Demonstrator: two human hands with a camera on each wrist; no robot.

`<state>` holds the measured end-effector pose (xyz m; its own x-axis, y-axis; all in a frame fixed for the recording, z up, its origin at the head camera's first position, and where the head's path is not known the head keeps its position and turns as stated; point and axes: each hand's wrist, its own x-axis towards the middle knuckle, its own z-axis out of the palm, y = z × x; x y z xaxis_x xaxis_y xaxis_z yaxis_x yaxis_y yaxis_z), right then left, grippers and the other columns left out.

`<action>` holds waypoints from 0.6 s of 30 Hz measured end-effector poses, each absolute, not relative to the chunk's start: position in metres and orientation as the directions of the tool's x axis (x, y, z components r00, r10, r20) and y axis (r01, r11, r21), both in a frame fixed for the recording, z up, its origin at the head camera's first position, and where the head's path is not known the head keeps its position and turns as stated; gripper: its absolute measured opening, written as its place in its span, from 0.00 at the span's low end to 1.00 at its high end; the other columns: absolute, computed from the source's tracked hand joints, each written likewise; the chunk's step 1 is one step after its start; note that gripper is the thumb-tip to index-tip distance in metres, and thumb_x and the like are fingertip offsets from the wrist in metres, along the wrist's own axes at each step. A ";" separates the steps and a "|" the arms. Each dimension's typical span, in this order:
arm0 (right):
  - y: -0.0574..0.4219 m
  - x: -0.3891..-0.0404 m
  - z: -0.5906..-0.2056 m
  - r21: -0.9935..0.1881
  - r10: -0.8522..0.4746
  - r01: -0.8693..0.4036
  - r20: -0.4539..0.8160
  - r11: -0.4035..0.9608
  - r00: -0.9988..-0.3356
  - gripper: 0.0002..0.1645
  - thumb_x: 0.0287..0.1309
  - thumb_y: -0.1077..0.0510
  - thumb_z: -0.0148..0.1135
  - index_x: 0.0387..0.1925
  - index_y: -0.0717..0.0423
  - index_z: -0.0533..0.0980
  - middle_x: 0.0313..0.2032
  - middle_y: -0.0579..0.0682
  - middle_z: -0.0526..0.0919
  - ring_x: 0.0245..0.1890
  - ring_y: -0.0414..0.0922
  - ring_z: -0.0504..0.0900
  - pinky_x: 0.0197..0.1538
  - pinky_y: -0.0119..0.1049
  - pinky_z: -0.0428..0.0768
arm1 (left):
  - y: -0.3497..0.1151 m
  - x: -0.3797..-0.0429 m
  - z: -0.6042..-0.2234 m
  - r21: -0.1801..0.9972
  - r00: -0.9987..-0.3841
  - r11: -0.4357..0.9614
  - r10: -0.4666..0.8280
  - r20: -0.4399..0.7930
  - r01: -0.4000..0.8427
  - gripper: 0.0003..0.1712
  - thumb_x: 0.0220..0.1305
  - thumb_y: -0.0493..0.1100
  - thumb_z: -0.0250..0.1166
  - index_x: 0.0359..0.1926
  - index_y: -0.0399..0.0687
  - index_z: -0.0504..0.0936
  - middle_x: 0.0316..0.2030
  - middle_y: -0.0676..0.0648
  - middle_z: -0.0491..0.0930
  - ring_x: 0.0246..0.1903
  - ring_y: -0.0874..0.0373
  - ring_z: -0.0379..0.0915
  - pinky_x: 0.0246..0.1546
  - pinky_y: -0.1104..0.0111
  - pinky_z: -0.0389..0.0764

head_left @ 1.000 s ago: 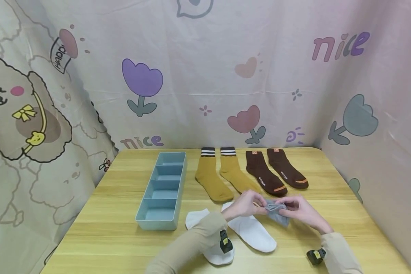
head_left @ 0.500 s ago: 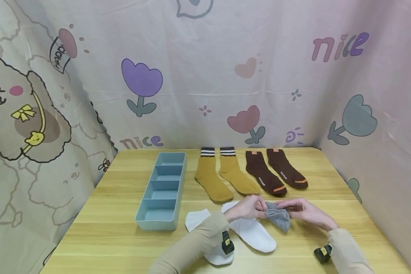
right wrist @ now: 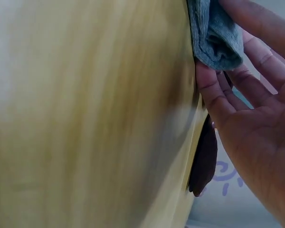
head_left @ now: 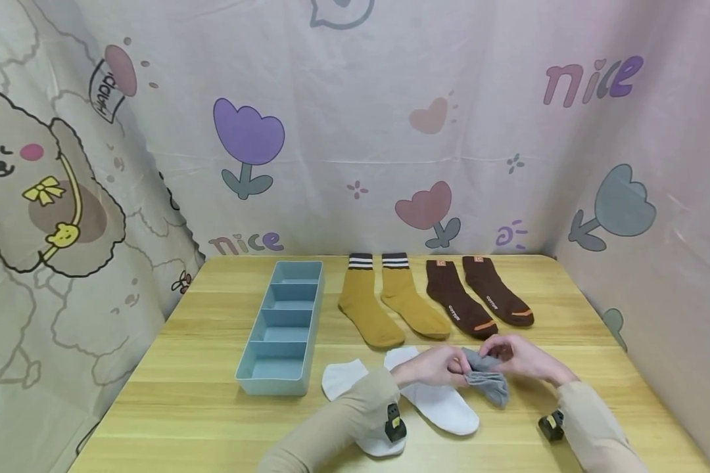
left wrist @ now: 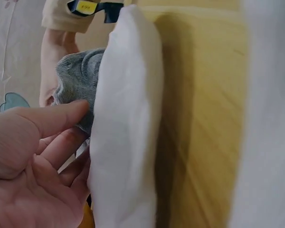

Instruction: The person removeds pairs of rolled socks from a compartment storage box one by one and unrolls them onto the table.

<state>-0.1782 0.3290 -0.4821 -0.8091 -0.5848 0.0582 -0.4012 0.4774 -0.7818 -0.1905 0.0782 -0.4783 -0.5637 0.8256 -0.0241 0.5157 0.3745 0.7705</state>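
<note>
A bunched grey sock bundle (head_left: 488, 381) is held between both hands, just over the table's right front part. My left hand (head_left: 434, 366) pinches its left side between thumb and fingers, as the left wrist view also shows on the grey cloth (left wrist: 80, 76). From the right, my right hand (head_left: 523, 358) pinches its upper edge; in the right wrist view thumb and fingers close on the folded grey fabric (right wrist: 218, 40). Under my left forearm and hand lie two white socks, one (head_left: 444, 407) near the bundle and the other (head_left: 342, 378) partly covered by the sleeve.
A blue-grey box (head_left: 272, 368) with several compartments stands left of the socks. Two mustard socks (head_left: 367, 315) with striped cuffs lie behind the white ones. Two dark brown socks (head_left: 458, 302) lie at the back right. A printed curtain (head_left: 343, 131) hangs behind the table (head_left: 183, 394).
The grey bundle has turned and loosened, its folded end now hanging toward the front right. My right hand first drew right, then came back onto its upper edge; my left hand shifted slightly right.
</note>
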 end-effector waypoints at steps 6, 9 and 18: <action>0.330 -0.183 -0.483 -0.763 -0.545 -0.368 0.026 0.531 -0.838 0.11 0.57 0.66 0.69 0.43 0.61 0.81 0.40 0.55 0.86 0.39 0.33 0.81 0.44 0.25 0.79 | 0.081 -0.186 -0.482 0.757 -0.461 0.335 0.886 -0.050 0.561 0.06 0.66 0.34 0.66 0.43 0.38 0.81 0.48 0.42 0.88 0.48 0.66 0.83 0.47 0.88 0.72; 0.329 -0.186 -0.484 -0.757 -0.527 -0.370 0.040 0.539 -0.849 0.11 0.58 0.66 0.68 0.44 0.62 0.81 0.41 0.55 0.87 0.40 0.34 0.82 0.45 0.25 0.79 | 0.082 -0.185 -0.483 0.764 -0.411 0.313 0.909 -0.068 0.564 0.06 0.68 0.34 0.64 0.44 0.37 0.80 0.55 0.43 0.85 0.54 0.63 0.82 0.48 0.88 0.72; 0.327 -0.199 -0.489 -0.723 -0.562 -0.515 0.213 0.460 -0.800 0.12 0.59 0.69 0.65 0.46 0.63 0.82 0.41 0.60 0.87 0.43 0.31 0.81 0.45 0.26 0.81 | 0.085 -0.182 -0.484 0.749 -0.337 0.250 0.941 -0.038 0.614 0.05 0.69 0.32 0.62 0.43 0.34 0.78 0.61 0.41 0.80 0.58 0.54 0.81 0.56 0.87 0.71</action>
<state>-0.1993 0.3271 -0.4891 -0.7996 -0.5616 0.2127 -0.5152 0.4596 -0.7234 -0.1821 0.0848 -0.4835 -0.3367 0.9409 -0.0379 0.6142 0.2499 0.7485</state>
